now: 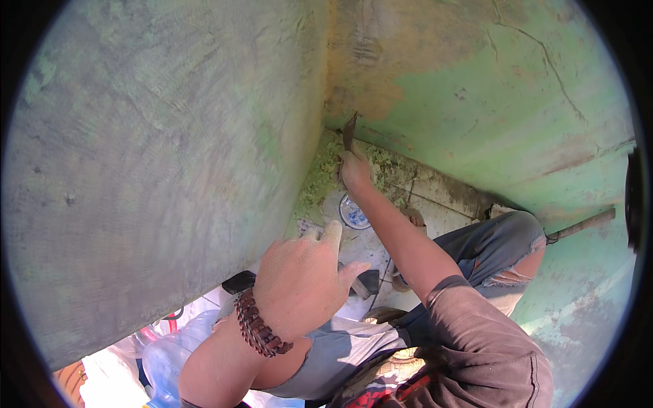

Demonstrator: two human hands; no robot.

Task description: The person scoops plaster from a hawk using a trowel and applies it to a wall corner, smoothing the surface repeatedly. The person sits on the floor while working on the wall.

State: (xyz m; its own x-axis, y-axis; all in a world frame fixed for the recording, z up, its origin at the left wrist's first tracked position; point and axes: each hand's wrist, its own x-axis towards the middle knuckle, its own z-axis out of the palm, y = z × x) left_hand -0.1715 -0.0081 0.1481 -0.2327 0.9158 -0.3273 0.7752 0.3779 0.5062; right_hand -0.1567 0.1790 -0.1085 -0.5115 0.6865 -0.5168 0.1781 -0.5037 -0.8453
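My right hand (355, 171) is closed around a scraper (349, 130). Its dark flat blade points up at the foot of the green wall (449, 109), close to the corner. My left hand (299, 275), with a brown braided bracelet (256, 326) on the wrist, hovers nearer to me beside the grey-green wall panel (170, 170). Its thumb and index finger are spread apart, and nothing shows in it; the other fingers are partly hidden. Green paint flakes (320, 180) lie scattered on the tiled floor below the scraper.
A round clear container with blue inside (354, 213) stands on the tiles beside my right forearm. A dark tool with a light handle (364, 283) lies behind my left thumb. Beyond my bent knee (520, 238), a stick (581, 226) juts out. Plastic bags (112, 374) are at lower left.
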